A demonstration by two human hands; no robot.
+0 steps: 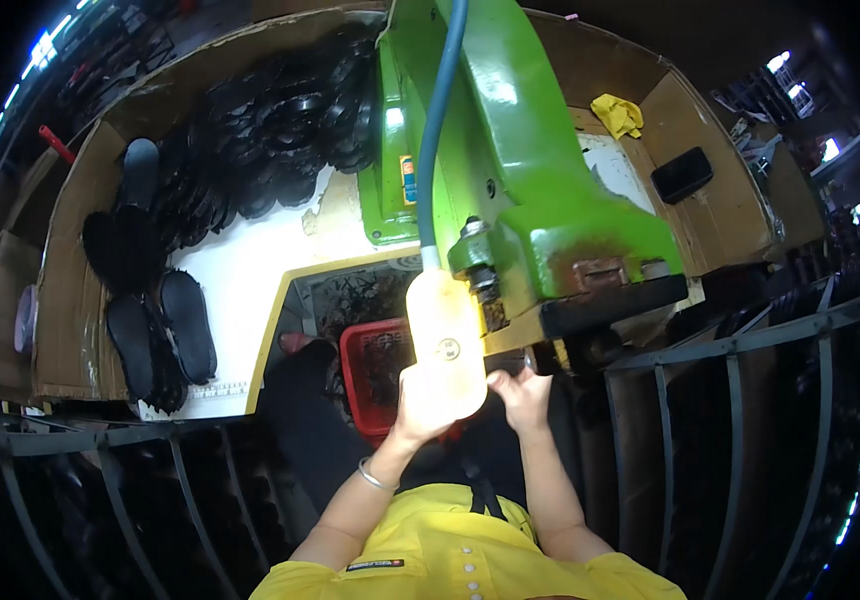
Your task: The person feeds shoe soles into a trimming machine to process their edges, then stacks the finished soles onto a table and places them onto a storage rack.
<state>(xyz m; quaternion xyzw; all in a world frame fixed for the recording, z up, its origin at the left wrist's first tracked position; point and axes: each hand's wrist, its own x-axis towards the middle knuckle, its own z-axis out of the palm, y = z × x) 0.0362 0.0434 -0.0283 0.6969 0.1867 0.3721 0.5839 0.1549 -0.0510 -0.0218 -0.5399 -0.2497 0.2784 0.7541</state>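
A glowing oblong lamp head (448,345) on a blue-grey flexible neck (440,120) hangs in front of the green machine (550,200). My left hand (422,405) reaches up to the lamp's lower left edge. Its fingers are hidden by the lamp and washed out by glare. To the right of the lamp, just below the machine's working end, my right hand (523,398) has its fingers curled in and its thumb pointing left. Whatever it grips is too small or too hidden to make out.
Black shoe soles (188,325) lie at the white table's left side, with a heap of black soles (280,120) behind. Cardboard walls (75,270) border the table. Below sits a red basket (355,375) between my legs. A dark phone-like object (682,175) and yellow cloth (618,116) are right.
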